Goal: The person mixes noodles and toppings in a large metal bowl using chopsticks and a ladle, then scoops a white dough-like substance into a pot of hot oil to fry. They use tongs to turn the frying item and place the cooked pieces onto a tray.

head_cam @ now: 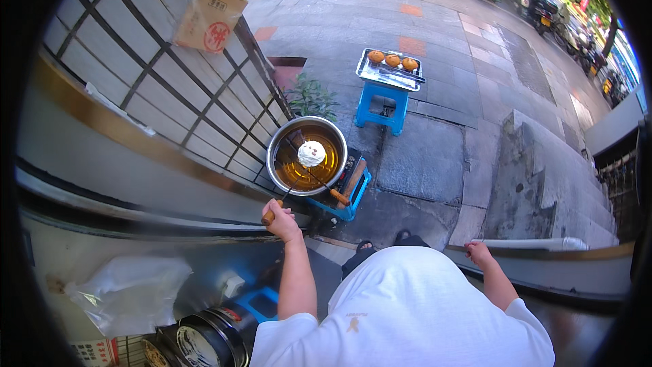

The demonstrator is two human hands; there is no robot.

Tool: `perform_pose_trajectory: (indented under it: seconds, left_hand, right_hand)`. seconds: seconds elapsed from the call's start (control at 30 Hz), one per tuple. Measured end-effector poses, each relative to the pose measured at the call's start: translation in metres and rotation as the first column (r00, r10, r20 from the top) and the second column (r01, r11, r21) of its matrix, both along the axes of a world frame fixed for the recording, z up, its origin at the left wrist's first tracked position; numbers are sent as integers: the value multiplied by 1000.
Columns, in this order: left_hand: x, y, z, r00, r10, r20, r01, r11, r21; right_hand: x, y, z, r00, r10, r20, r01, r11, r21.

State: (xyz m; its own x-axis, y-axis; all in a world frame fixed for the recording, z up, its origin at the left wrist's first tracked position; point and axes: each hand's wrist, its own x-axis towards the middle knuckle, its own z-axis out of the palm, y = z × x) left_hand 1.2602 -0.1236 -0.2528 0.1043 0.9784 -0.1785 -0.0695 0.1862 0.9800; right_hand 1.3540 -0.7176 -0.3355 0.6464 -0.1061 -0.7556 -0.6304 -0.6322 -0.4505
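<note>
My left hand point(281, 221) grips the wooden handle point(268, 218) of a thin-shafted metal tool that reaches into a steel pot point(342, 138) of golden oil. A round white batter cake point(311, 154) with a few reddish bits on top sits in the pot; what supports it is hidden. A second tool with a wooden handle point(340, 197) leans over the pot's near rim, with no hand on it. Off to the right, my right hand point(479, 255) is held with its fingers curled near a white pipe point(530, 244). Whether it pinches anything thin is unclear.
The pot stands on a burner over a blue stool point(362, 189), close to a tiled wall point(204, 112). Beyond, three browned cakes point(392, 60) lie on a racked metal tray point(395, 80) atop another blue stool point(382, 104). Concrete steps point(540, 188) rise at right; black containers point(209, 339) stand lower left.
</note>
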Motion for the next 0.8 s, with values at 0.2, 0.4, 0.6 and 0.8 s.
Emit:
perform_pose_trajectory:
  seconds: [0.2,0.4,0.6,0.8]
  left_hand:
    - [47,-12,-45,995,91,-48,-92,995,-25]
    - [88,-36,-68,972,232,-46,-233,972,-27]
    - [114,-48,-70,950,301,-81,-304,952,-30]
    - [130,-50,-78,928,365,-80,-368,929,-30]
  right_hand:
    - [126,12,-8,991,133,-26,-135,990,-48]
    - [269,35,-17,902,412,129,-408,911,-59]
    - [365,79,0,838,516,178,-513,856,-63]
    - [401,119,6,794,576,193,-583,812,-24]
